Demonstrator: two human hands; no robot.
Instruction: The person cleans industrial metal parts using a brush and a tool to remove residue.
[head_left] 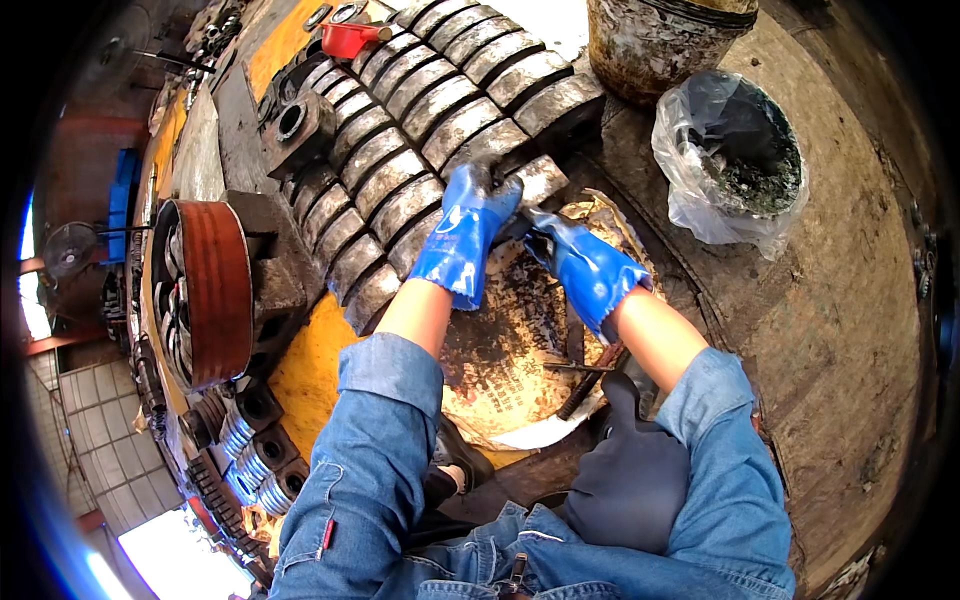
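Note:
Both my hands wear blue rubber gloves darkened at the fingertips. My left hand (465, 235) is closed at the near end of the stacked rows, gripping a greasy grey metal block (543, 183). Just right of it, my right hand (592, 265) has its blackened fingers curled at the block's lower side; the exact grip is partly hidden. Beyond and to the left, several rows of thick curved metal pieces (405, 130) lie side by side. Beneath my hands spreads a stained, yellowish sheet of sacking (500, 375).
A grimy bucket (660, 45) stands at the far right, beside a plastic-lined tub (740, 150) of dark, wet material. A red scoop (350, 38) rests atop the far rows. At left are a reddish-brown drum (215, 290) holding metal parts, and several metal blocks (270, 450).

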